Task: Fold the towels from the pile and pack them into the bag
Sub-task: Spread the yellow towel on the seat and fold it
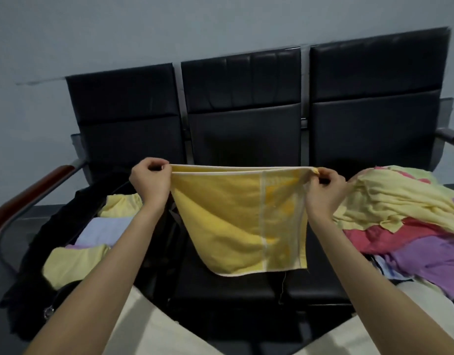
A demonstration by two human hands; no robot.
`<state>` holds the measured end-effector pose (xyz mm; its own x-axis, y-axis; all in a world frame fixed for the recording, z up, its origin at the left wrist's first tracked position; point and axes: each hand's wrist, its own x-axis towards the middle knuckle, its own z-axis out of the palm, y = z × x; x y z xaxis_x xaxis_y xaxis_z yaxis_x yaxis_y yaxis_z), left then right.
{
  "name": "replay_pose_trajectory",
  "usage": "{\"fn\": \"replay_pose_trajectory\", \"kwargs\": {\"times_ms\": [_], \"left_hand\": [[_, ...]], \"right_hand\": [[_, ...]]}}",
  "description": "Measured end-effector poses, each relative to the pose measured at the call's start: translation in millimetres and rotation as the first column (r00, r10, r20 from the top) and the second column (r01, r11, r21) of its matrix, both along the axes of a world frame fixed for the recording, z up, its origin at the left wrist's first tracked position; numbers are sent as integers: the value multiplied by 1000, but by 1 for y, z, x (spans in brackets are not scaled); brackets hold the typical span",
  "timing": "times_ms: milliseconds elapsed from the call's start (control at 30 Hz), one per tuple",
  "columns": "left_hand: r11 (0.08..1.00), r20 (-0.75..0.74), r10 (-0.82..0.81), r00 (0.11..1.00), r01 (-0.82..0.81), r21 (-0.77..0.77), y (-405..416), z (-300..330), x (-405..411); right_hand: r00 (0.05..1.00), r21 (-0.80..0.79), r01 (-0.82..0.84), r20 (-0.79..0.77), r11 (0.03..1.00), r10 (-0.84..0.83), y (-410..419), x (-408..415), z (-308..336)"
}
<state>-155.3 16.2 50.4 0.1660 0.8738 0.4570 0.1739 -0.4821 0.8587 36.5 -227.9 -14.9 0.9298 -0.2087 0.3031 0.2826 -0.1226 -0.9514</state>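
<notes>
A yellow towel [236, 221] hangs doubled over in the air above the middle seat. My left hand [150, 179] pinches its top left corners and my right hand [325, 187] pinches its top right corners, stretching the top edge taut. On the left seat lies an open black bag [41, 252] holding folded towels [92, 242] in pale yellow, light blue and lilac. The pile of loose towels [405, 219], pale yellow, pink and purple, sits on the right seat beside my right hand.
A row of three black padded seats [244, 119] stands against a grey wall. A wood-topped metal armrest [28, 198] borders the bag on the left, another armrest [451, 138] at the far right. My light trousers show at the bottom.
</notes>
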Motion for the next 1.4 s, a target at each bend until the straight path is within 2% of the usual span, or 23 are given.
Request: {"fn": "replay_pose_trajectory", "kwargs": {"times_ms": [133, 200, 267, 333, 500, 633, 767, 833, 933, 1000, 1100, 1167, 1267, 1333, 1400], "left_hand": [[977, -107, -138, 985, 118, -177, 17, 4, 20], [969, -195, -179, 964, 140, -202, 27, 4, 38], [971, -232, -205, 951, 169, -168, 35, 7, 55], [977, -239, -212, 948, 203, -61, 43, 14, 71], [969, -154, -202, 967, 220, 115, 48, 32, 92], [965, -177, -222, 959, 242, 101, 45, 12, 89], [961, -310, -257, 915, 275, 15, 48, -44, 64], [948, -459, -299, 837, 316, -42, 52, -81, 46], [914, -666, -380, 642, 372, -164, 49, -136, 13], [887, -727, -435, 532, 391, -245, 42, -167, -9], [842, -775, -506, 379, 411, -349, 34, -201, -39], [808, -811, -519, 268, 464, -364, 33, -217, -56], [758, -889, -451, 86, 563, -330, 29, -229, -71], [739, -911, -413, 17, 592, -323, 27, -230, -73], [743, -923, -381, -60, 574, -344, 28, -226, -67]], "right_hand": [[972, 92, -166, -150, 982, 179, 6, 27, 5], [952, 49, -240, -182, 970, 245, 12, 41, 12], [936, 24, -295, -193, 955, 294, 17, 57, 20], [931, 19, -324, -170, 946, 323, 20, 73, 31], [943, 29, -334, 8, 942, 334, 16, 93, 59], [930, 47, -367, 30, 929, 366, 4, 84, 47], [916, 13, -399, -25, 917, 399, -8, 59, -6], [905, -58, -418, -108, 907, 411, -17, 43, -42], [832, -139, -510, -332, 849, 445, -29, 19, -97], [784, -216, -561, -448, 799, 430, -36, 1, -125], [713, -235, -644, -531, 728, 458, -43, -25, -140], [676, -233, -682, -562, 693, 477, -47, -36, -142], [655, -293, -715, -598, 634, 462, -51, -43, -144], [647, -390, -746, -618, 540, 447, -52, -43, -142], [612, -507, -791, -655, 344, 443, -51, -41, -138]]}}
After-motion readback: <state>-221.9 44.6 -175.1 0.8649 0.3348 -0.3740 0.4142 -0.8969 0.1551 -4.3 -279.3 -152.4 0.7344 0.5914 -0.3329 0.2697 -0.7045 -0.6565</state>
